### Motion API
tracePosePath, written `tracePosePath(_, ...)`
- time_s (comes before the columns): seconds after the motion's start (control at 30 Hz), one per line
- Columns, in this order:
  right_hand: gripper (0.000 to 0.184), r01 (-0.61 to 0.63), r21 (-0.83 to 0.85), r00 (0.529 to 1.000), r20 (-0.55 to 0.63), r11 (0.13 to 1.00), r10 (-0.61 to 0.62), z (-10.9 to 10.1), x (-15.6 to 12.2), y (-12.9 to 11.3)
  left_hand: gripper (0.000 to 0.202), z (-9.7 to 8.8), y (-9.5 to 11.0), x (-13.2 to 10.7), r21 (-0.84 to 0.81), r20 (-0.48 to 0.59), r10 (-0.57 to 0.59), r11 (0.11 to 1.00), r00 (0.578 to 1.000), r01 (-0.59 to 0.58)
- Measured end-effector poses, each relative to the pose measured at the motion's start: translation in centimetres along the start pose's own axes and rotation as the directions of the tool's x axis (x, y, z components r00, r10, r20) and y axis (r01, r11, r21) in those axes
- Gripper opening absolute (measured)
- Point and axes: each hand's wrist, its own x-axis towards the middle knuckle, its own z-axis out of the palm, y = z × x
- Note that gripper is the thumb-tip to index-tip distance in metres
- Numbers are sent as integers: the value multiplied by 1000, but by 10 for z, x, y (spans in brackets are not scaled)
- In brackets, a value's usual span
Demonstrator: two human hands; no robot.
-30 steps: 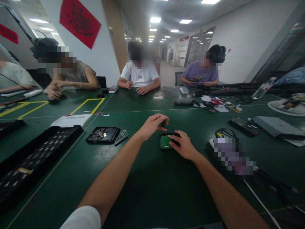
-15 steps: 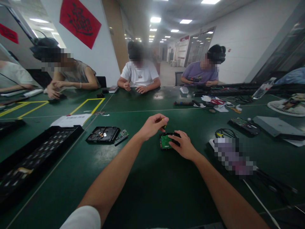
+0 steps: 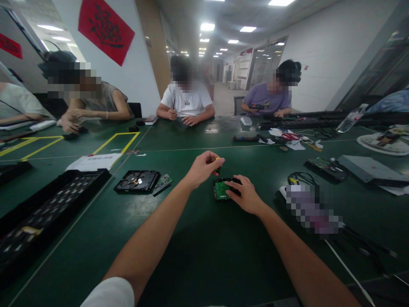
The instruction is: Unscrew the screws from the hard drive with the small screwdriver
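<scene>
Yellow-black tool (image 3: pixel 218 169) is pinched by left hand (image 3: pixel 206 166); drive (image 3: pixel 220 189), off counter's (image 3: pixel 198 238) far edge, is touched by right hand (image 3: pixel 247 194), grip unclear.

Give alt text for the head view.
The left hand pinches a small yellow-and-black tool near a black rectangular device with a green circuit board, which the right hand touches. The device lies on a dark green table; people sit opposite.

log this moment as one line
left hand: holds small yellow-and-black object | right hand: on black rectangular device with green circuit board | farther left: black rectangular casing, loose green board
</scene>
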Motion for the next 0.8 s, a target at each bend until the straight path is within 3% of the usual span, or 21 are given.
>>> tracePosePath(0.23, 46, -2, -10, 1000, 7, 1000, 2, 0, 1, 0, 26, -1, 2, 1, -136, 90, -38, 989, 995, 50)
tracePosePath(0.6, 45, 3, 8, 1000, 4, 1000, -3, -1, 0, 0, 43, 1, 2, -2, 92, -88, 9, 996, 996, -1)
tracePosePath(0.8, 44, 8, 4, 1000, 4, 1000, -8, -1, -1, 0, 38, -1, 5, -2, 109, -11, 56, 993, 998, -55)
